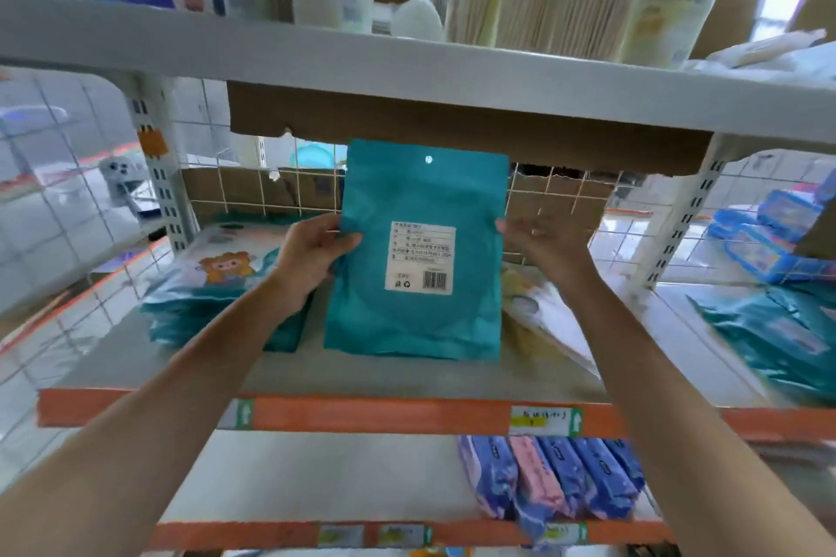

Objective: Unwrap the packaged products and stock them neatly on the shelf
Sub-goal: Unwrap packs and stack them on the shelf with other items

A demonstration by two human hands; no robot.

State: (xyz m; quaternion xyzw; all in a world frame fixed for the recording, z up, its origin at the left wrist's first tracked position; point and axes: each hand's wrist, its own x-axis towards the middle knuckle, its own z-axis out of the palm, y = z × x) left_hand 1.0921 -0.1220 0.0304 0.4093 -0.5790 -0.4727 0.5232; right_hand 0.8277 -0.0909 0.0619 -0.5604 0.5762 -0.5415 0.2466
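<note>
Partway through stocking, by the look of it. Already lying flat toward the left end of the shelf: a stack of pouches; toward the right end, loose pouches slumped untidily. Upright over the middle, barcode side out: one teal pouch, pinched at its left edge by the left hand, thumb in front and fingers curled behind, merely steadied at its right edge by the right hand, fingers loosely straight. Left to do: seating this one neatly, probably tidying the right end.
</note>
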